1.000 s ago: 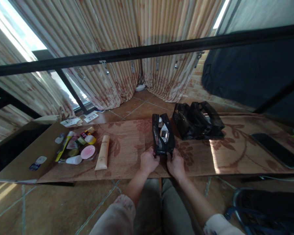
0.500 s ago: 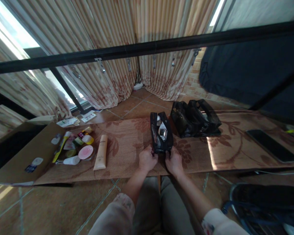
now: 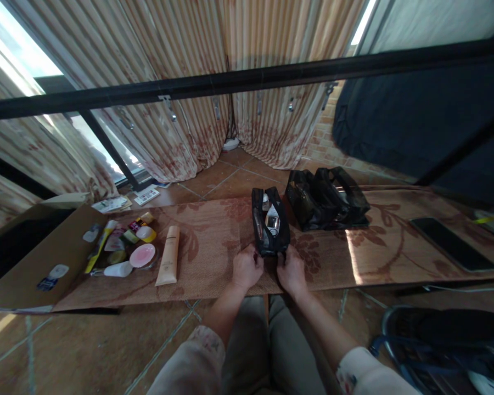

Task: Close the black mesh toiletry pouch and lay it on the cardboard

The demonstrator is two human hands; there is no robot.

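No lettering on the tubes (image 3: pixel 168 263) or packets (image 3: pixel 128 237) is legible.

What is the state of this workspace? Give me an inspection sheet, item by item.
Surface: patterned brown mat laid on a tiled floor.
Job's things: open black pouch upright on the mat, small bottles visible inside.
Clutter: beige tube and small toiletries at left, beside cardboard; two more black pouches behind right; dark phone far right.
Hands: left hand and right hand both grip the pouch's near end.
Cables: thin white cable by the mat's right front edge.
Surroundings: striped curtains, black bar across the view, dark cloth at right.
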